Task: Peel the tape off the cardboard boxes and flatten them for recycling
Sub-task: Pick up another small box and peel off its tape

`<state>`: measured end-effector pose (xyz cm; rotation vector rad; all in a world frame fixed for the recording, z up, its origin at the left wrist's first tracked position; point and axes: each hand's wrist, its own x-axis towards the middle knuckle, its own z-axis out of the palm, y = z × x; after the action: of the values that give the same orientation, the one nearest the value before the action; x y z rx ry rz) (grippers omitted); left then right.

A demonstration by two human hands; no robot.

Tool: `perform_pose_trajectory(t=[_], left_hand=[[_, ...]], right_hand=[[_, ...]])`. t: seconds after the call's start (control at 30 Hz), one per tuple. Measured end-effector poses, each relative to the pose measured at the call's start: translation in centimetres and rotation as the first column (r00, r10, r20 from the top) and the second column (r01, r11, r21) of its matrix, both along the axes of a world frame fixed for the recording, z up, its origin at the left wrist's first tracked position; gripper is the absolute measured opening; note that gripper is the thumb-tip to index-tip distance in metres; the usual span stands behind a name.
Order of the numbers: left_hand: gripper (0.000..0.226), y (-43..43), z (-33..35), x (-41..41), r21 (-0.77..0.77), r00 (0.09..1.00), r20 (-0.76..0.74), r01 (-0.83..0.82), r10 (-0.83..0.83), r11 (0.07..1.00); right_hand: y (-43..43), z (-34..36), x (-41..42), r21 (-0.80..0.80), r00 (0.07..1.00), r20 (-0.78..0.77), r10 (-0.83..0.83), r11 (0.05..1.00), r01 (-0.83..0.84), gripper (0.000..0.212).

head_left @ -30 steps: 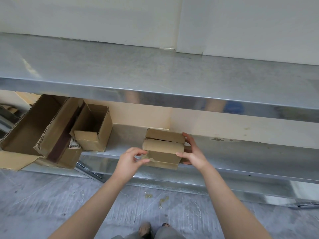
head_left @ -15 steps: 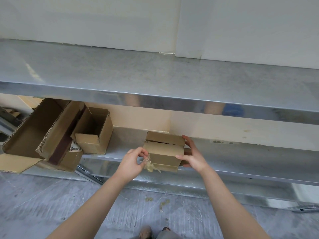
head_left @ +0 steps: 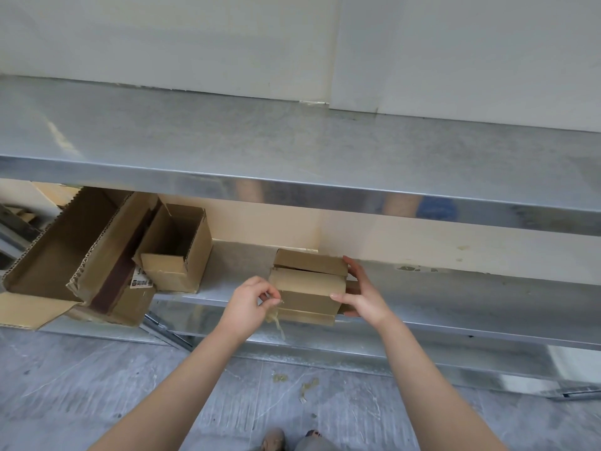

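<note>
A small brown cardboard box (head_left: 309,288) sits at the front edge of the lower metal shelf (head_left: 455,307), its top flaps closed. My right hand (head_left: 364,296) holds the box's right side, thumb on the front face and fingers round the back. My left hand (head_left: 250,301) pinches a crumpled strip of clear tape (head_left: 276,319) at the box's lower left corner; the strip hangs down from my fingers and still sticks to the box.
An open small box (head_left: 177,252) and two larger open cardboard boxes (head_left: 65,252) lie on the shelf's left part. A wide metal upper shelf (head_left: 292,151) juts out above. Scraps of tape (head_left: 305,385) lie on the grey floor below, near my feet.
My left hand has peeled the tape off the box's front and pulled it left and down, so it now hangs as a crumpled strip. My right hand has kept its hold.
</note>
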<state>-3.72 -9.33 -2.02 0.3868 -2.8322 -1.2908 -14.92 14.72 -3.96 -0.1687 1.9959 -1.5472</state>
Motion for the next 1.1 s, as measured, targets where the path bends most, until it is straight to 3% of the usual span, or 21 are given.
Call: perform_pose_trajectory(t=[0.23, 0.4, 0.63, 0.77, 1.0, 1.1], left_hand=[[0.02, 0.2, 0.0, 0.4, 0.063, 0.999, -0.013, -0.038, 0.039, 0.997], [0.004, 0.2, 0.1, 0.0, 0.035, 0.999, -0.037, -0.033, 0.035, 0.999], [0.021, 0.1, 0.0, -0.2, 0.055, 0.998, -0.051, -0.025, 0.028, 0.998], [0.042, 0.2, 0.5, -0.5, 0.105, 0.999, -0.025, -0.02, 0.023, 0.994], [0.013, -0.1, -0.2, -0.8, -0.027, 0.997, -0.071, 0.008, -0.01, 1.0], [0.016, -0.3, 0.0, -0.9, -0.045, 0.994, -0.11, -0.027, 0.022, 0.999]], right_hand=[[0.0, -0.1, 0.0, -0.009, 1.0, 0.003, 0.002, 1.0, -0.002, 0.083], [0.1, -0.1, 0.0, -0.02, 1.0, 0.004, -0.001, 1.0, 0.001, 0.084], [0.1, -0.4, -0.1, -0.021, 1.0, -0.003, 0.003, 1.0, -0.003, 0.083], [0.1, -0.6, -0.2, -0.026, 1.0, -0.001, 0.005, 1.0, -0.005, 0.083], [0.1, -0.7, -0.2, -0.018, 1.0, -0.005, 0.012, 1.0, -0.012, 0.084], [0.1, -0.7, -0.2, -0.021, 1.0, -0.004, 0.006, 1.0, -0.006, 0.084]])
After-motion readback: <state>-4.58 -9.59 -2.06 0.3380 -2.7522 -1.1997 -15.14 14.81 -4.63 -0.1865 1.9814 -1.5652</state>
